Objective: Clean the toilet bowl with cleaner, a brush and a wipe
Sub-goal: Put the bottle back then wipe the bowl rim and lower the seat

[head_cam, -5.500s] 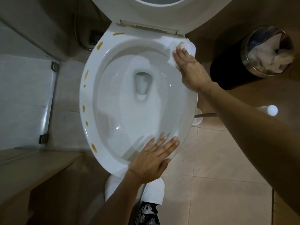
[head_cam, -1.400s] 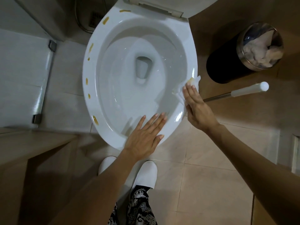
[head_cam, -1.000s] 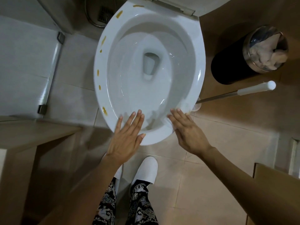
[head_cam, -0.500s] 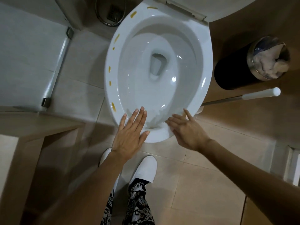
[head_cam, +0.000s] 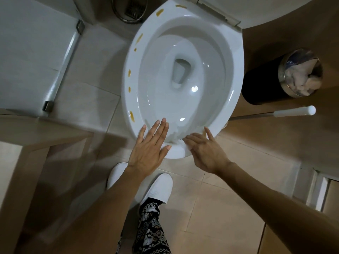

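The white toilet bowl (head_cam: 236,57) stands open below me, with several yellow-brown smears (head_cam: 131,116) along its left rim. My left hand (head_cam: 149,149) lies flat with fingers spread on the front rim. My right hand (head_cam: 205,151) presses a white wipe (head_cam: 185,146) against the front edge of the rim, just right of the left hand; most of the wipe is hidden under its fingers. The toilet brush handle (head_cam: 291,112) sticks out to the right of the bowl.
A black bin (head_cam: 260,83) full of white paper stands right of the toilet. A wooden counter (head_cam: 36,129) sits at the left, a glass shower panel (head_cam: 33,52) behind it. My feet in white slippers (head_cam: 157,189) are on the beige tiles.
My right hand has slid the wipe down the right rim from the back to the front edge. My left hand moved a little left along the front rim.
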Demonstrator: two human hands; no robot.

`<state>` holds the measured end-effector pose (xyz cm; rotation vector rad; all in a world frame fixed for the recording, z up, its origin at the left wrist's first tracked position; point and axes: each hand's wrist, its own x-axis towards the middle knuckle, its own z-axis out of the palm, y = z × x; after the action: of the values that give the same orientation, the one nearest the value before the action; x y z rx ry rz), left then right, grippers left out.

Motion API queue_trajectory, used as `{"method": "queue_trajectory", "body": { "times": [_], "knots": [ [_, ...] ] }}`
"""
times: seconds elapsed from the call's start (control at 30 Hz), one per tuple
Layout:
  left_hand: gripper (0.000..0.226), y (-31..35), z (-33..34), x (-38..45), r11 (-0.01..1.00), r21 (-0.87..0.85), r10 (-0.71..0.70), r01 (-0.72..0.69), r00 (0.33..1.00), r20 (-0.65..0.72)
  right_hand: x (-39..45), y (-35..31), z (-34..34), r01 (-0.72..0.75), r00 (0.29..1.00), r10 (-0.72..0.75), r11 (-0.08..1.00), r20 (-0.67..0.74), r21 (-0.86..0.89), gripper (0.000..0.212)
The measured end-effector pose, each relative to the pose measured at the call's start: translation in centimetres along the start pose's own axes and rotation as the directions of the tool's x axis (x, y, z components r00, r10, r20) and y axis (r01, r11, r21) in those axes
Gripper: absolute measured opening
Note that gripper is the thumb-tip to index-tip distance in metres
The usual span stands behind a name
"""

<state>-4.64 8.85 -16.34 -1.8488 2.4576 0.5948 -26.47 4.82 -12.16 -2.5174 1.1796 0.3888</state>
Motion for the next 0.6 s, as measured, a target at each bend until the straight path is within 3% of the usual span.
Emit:
{"method": "queue_trajectory", "body": {
  "times": [0.23, 0.37, 0.6],
  "knots": [
    [0.061, -0.1, 0.1, 0.0, 0.999, 0.014, 0.036, -0.035, 0.999, -0.017, 0.1, 3.0, -0.8, -0.096, 0.995, 0.096, 0.995, -0.024, 0.0, 0.035],
    [0.058, -1.0, 0.2, 0.3, 0.974, 0.059, 0.22, -0.219, 0.975, -0.005, -0.1, 3.6, -0.7, -0.032, 0.999, 0.032, 0.999, 0.021, -0.02, 0.037],
    [0.058, -2.2, 0.1, 1.7, 0.872, 0.12, 0.473, -0.474, 0.88, 0.043, 1.1, 9.0, -2.4, -0.163, 0.981, 0.172, 0.98, 0.083, -0.113, 0.05]
  ]
}}
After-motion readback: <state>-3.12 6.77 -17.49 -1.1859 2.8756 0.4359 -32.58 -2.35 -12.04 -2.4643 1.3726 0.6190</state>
